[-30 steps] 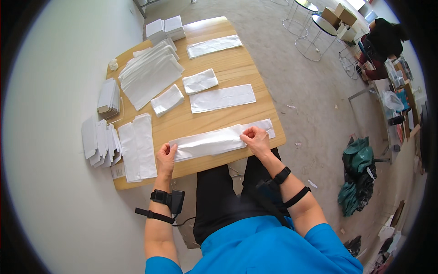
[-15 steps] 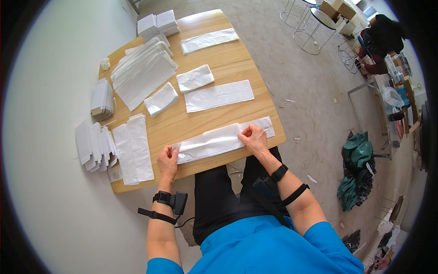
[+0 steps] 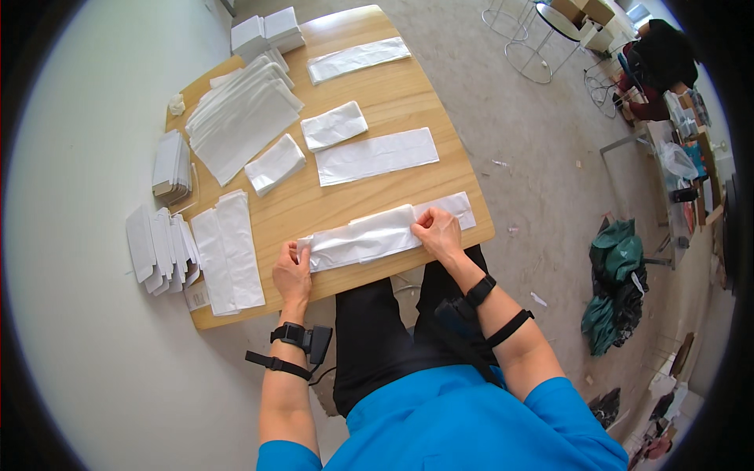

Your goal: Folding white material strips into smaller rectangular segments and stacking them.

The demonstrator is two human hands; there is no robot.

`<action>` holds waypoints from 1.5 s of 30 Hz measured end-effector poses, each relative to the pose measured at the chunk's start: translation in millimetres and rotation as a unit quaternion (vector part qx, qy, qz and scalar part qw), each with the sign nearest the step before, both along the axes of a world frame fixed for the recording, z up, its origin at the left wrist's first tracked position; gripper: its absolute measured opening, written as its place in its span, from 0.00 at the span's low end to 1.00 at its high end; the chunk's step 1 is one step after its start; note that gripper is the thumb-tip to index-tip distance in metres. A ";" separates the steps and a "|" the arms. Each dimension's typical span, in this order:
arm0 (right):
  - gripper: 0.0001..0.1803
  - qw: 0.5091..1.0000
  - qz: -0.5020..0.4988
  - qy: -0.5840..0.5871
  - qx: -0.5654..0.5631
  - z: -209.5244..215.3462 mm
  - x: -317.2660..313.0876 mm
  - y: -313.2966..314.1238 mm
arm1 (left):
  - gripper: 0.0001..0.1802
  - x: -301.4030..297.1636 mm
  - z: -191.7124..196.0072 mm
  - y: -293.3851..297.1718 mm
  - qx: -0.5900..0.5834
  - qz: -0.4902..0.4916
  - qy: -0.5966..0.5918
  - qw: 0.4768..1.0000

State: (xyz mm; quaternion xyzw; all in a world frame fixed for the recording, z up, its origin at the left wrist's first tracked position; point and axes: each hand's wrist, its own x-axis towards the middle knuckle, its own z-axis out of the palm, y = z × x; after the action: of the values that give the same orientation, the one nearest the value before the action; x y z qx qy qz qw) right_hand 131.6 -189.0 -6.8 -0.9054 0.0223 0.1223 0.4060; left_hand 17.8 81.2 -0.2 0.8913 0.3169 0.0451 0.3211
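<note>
along the near edge of the wooden table [image 3: 314, 208], a long white sheet [image 3: 361, 235] lay slightly wrinkled between the person's two hands. the left hand [image 3: 292, 268] was nearly closed, thumb and fingers pinching the sheet's left end; the right hand [image 3: 440, 234] had its thumb and forefinger drawn together on the upper layer, with a white strip [image 3: 455, 209] showing beyond it. whether that strip belonged to the same piece could not be told. uneven pulling by the two pinches could have skewed the layers or deepened the creases, and, since the material looked thin, a hard tug might have torn it. so close to the edge, it could also have slid off if both grips had loosened.
</note>
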 end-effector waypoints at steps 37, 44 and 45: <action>0.07 0.983 0.023 -0.133 0.122 11.4 -39.9 -1.4 | 0.08 68.7 0.7 -116.3 -0.287 -0.301 -0.039 0.909; 0.10 0.990 0.031 -0.124 0.060 18.4 -39.4 7.7 | 0.07 66.9 -4.1 -115.6 -0.259 -0.291 -0.079 0.917; 0.11 0.991 0.018 -0.112 0.069 17.7 -39.8 7.6 | 0.08 66.6 -4.9 -117.5 -0.251 -0.278 -0.072 0.924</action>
State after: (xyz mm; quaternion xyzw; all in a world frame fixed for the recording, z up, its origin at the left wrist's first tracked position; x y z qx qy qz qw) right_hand 91.8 -181.4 10.9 -0.8837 -0.0476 0.0288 0.4648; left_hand 84.4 -36.3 -5.1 0.8279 0.0333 -0.0630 0.5563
